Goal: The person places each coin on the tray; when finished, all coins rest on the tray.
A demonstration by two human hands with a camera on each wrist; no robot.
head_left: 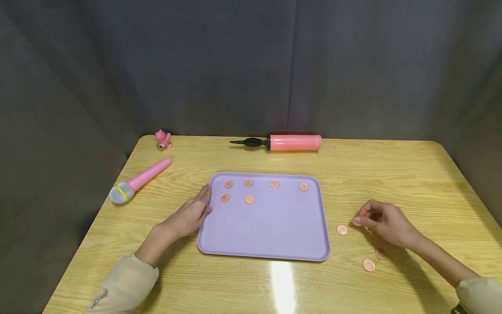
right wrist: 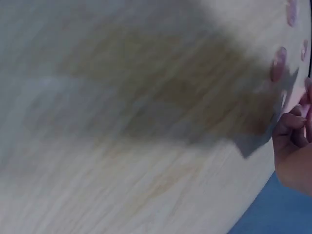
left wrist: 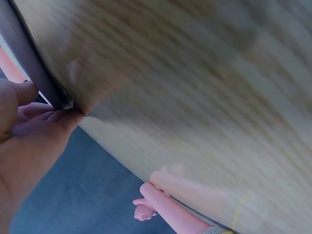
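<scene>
A lilac rectangular tray (head_left: 266, 226) lies on the table with several copper-coloured coins (head_left: 249, 199) near its far side. At its left rim, my left hand (head_left: 187, 218) holds the edge, thumb over the rim and fingers along the outer side. Right of the tray, my right hand (head_left: 386, 222) pinches with thumb and index finger at what looks like a coin, mostly hidden by the fingertips. One coin (head_left: 342, 230) lies just left of that hand. Two more, a coin (head_left: 368, 265) and another coin (head_left: 380, 254), lie on the table nearer me. The right wrist view shows coins (right wrist: 279, 63) beside the fingers.
A pink toy microphone (head_left: 145, 176) lies at the left, with a small pink figurine (head_left: 162, 138) behind it. Beyond the tray, a pink hand pump (head_left: 294, 142) with a black nozzle lies by the wooden table's (head_left: 392, 165) far edge. Dark curtains (head_left: 235, 65) hang behind.
</scene>
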